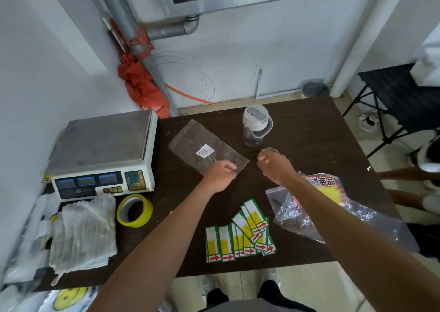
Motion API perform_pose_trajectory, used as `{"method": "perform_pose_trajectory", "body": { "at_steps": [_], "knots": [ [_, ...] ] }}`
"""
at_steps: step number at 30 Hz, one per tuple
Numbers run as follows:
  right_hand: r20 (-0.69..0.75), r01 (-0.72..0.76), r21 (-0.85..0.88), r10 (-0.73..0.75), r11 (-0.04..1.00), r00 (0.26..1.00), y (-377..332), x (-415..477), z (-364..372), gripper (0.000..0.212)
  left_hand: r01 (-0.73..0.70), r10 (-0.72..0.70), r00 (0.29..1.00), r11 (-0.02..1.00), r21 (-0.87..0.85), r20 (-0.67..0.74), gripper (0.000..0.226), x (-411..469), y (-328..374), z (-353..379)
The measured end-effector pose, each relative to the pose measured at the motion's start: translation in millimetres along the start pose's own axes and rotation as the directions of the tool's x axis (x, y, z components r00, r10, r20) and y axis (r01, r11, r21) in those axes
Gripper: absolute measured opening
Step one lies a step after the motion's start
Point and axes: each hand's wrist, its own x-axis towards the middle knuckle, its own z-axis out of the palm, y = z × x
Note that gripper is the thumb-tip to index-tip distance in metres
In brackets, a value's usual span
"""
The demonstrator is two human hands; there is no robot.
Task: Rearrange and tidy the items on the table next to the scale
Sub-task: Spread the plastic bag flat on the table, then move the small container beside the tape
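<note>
A clear plastic bag (197, 145) with a white label lies flat on the dark table (309, 133), right of the scale (102, 152). My left hand (220, 174) pinches the bag's near corner with curled fingers. My right hand (273, 162) is curled into a loose fist just right of the bag and seems to hold a bit of clear plastic; what it is I cannot tell. Several green and yellow price tags (240, 235) are fanned out near the table's front edge. A roll of yellow tape (134, 210) stands in front of the scale.
A clear water bottle (256, 128) with a white lid stands behind my right hand. Crumpled plastic bags with a yellow sign (333, 192) lie at the right edge. White mesh bags (83, 230) are piled front left. A black folding stool (392, 92) and another person's legs are at the right.
</note>
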Motion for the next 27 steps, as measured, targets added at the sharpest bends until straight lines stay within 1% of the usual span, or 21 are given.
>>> {"method": "perform_pose_trajectory", "body": {
  "at_steps": [1, 4, 6, 9, 12, 14, 16, 18, 20, 21, 23, 27],
  "knots": [
    [-0.013, -0.003, 0.009, 0.003, 1.000, 1.000, 5.8, -0.8, -1.6, 0.022, -0.002, 0.002, 1.000, 1.000, 0.005, 0.009, 0.028, 2.9, 4.7, 4.4],
    [-0.023, -0.089, 0.084, 0.092, 0.992, 0.996, 21.6, -2.0, -4.9, 0.038, -0.007, 0.006, 1.000, 1.000, 0.003, 0.026, 0.029, 11.0, 15.5, 21.4],
    [-0.018, -0.163, 0.138, 0.167, 0.977, 0.986, 31.6, -0.6, -7.4, 0.037, -0.012, 0.012, 0.999, 1.000, 0.003, 0.034, 0.028, 16.0, 21.8, 33.5],
    [-0.009, -0.213, 0.169, 0.218, 0.962, 0.976, 48.3, 4.5, -9.8, 0.035, -0.011, 0.011, 0.999, 1.000, 0.001, 0.034, 0.028, 25.0, 31.4, 48.7],
    [0.005, -0.247, 0.213, 0.251, 0.945, 0.968, 60.6, 12.1, -12.9, 0.044, 0.023, -0.023, 1.000, 1.000, 0.014, 0.006, 0.033, 37.1, 41.8, 61.6],
    [0.034, -0.262, 0.215, 0.261, 0.941, 0.965, 67.4, 18.4, -14.8, 0.052, 0.075, -0.075, 0.997, 0.996, 0.046, -0.011, 0.042, 43.5, 47.3, 70.3],
    [0.081, -0.265, 0.200, 0.253, 0.943, 0.964, 73.2, 24.0, -15.1, 0.055, 0.135, -0.134, 0.991, 0.989, 0.060, -0.017, 0.053, 49.4, 48.7, 78.7],
    [0.109, -0.252, 0.179, 0.236, 0.951, 0.966, 77.5, 28.1, -15.5, 0.054, 0.154, -0.152, 0.988, 0.986, 0.071, -0.021, 0.062, 56.0, 46.8, 86.7],
    [0.132, -0.226, 0.170, 0.206, 0.959, 0.970, 79.9, 31.7, -14.4, 0.048, 0.148, -0.146, 0.989, 0.984, 0.095, -0.033, 0.067, 60.8, 44.9, 93.2],
    [0.149, -0.215, 0.176, 0.190, 0.961, 0.970, 80.7, 33.6, -13.3, 0.044, 0.144, -0.141, 0.989, 0.986, 0.086, -0.036, 0.067, 62.1, 44.5, 96.3],
    [0.170, -0.209, 0.207, 0.175, 0.956, 0.970, 82.4, 35.9, -9.8, 0.042, 0.133, -0.132, 0.990, 0.991, 0.016, -0.054, 0.061, 63.5, 44.3, 103.0],
    [0.169, -0.219, 0.253, 0.180, 0.942, 0.969, 87.6, 36.0, -3.0, 0.042, 0.126, -0.133, 0.981, 0.991, -0.052, -0.143, 0.053, 63.7, 43.5, 112.1]
  ]
}}
